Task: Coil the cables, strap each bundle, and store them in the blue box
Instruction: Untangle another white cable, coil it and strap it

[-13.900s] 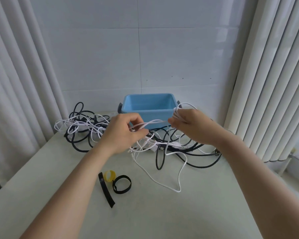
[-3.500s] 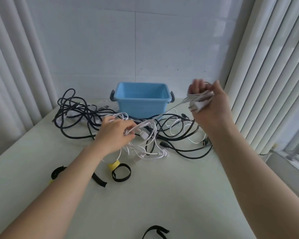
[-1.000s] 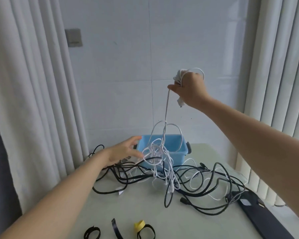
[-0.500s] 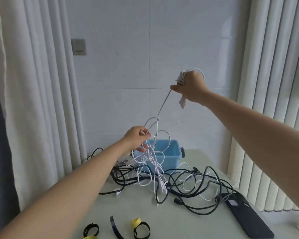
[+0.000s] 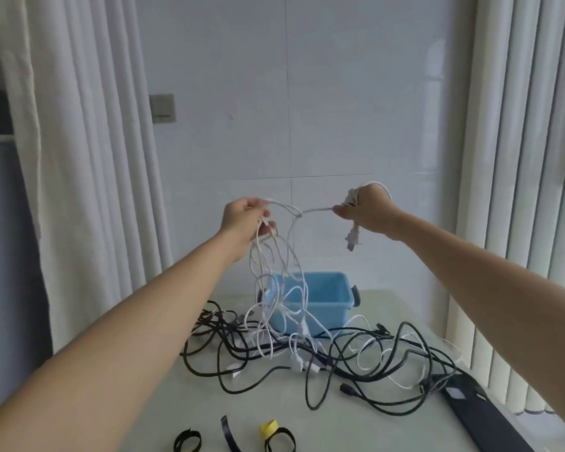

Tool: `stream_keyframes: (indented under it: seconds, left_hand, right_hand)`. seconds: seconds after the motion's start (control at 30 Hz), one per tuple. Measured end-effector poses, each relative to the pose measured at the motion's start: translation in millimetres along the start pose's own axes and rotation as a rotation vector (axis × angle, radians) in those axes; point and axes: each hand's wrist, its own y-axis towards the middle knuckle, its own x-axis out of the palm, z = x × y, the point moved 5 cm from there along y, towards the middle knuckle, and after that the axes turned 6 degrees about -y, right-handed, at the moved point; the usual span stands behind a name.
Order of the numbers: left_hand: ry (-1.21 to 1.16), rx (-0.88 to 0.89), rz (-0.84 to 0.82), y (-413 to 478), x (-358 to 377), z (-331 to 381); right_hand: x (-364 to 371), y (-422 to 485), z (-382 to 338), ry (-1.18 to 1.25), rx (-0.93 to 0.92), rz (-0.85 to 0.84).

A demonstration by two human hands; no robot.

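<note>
Aloft, both hands gripping white cable [image 5: 276,262], left hand [image 5: 243,220], right hand [image 5: 367,208]

left hand [image 5: 245,220]: risen, lifting white cable [image 5: 284,256] loops | right hand [image 5: 369,210]: lowered level

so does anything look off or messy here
The white cable strung between the left hand and right hand hangs in tangled loops, its lower part snarled in the black cables sprawled before the blue box. Nothing looks damaged.
</note>
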Motion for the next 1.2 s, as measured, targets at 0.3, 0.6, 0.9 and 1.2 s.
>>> stream_keyframes:
  seconds: [0.3, 0.6, 0.9, 1.2]
  left_hand:
    - [0.084, 0.051, 0.189, 12, -38, -2]
    - [0.202, -0.094, 0.391, 8, -115, -52]
    - [0.557, -0.331, 0.024, -10, -80, -79]
    - [0.456, -0.192, -0.568, -48, 29, -79]
  right_hand:
    - [-6, -7, 25, 0.038, 0.16, 0.108]
    - [-20, -36, 77, 0.006, 0.438, 0.309]
    - [13, -36, 57, 0.441, 0.322, 0.122]
    - [20, -27, -14, 0.482, -0.018, -0.003]
